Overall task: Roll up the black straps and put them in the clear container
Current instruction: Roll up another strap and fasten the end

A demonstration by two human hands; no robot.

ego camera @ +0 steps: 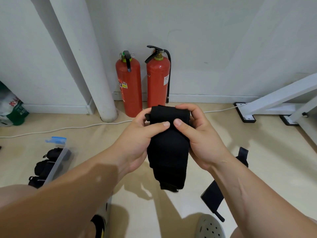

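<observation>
A wide black strap (169, 152) is held up in front of me, its top end partly rolled and its lower end hanging loose above the floor. My left hand (137, 140) grips the roll's left side, thumb pressed on the front. My right hand (199, 136) grips the right side, thumb beside the other. Another black strap (214, 194) lies flat on the floor at the lower right, partly hidden by my right forearm. The clear container (57, 162) with a blue latch stands on the floor at the left, with several rolled black straps (44, 166) inside it.
Two red fire extinguishers (130, 83) stand against the white wall ahead, beside a white pipe (96, 79). A white cable (68, 128) runs along the beige floor. A white metal frame (274, 102) stands at the right, a bag (12, 109) at the far left. Grey clogs (210, 227) are at the bottom.
</observation>
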